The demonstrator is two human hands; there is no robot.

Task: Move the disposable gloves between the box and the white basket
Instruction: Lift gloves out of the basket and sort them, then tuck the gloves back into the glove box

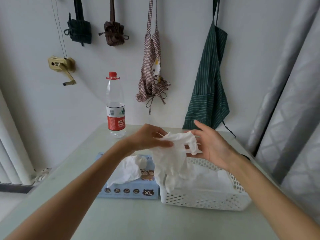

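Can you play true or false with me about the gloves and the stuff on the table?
1. The left hand pinches a white glove. True.
2. The basket is to the left of the box. False: it sits to the right of the box.
3. The bottle has a blue cap. False: the cap is red.
4. The right hand is open beside the glove. True.
5. A glove sticks out of the box. True.
6. The bottle lies on its side. False: it stands upright.
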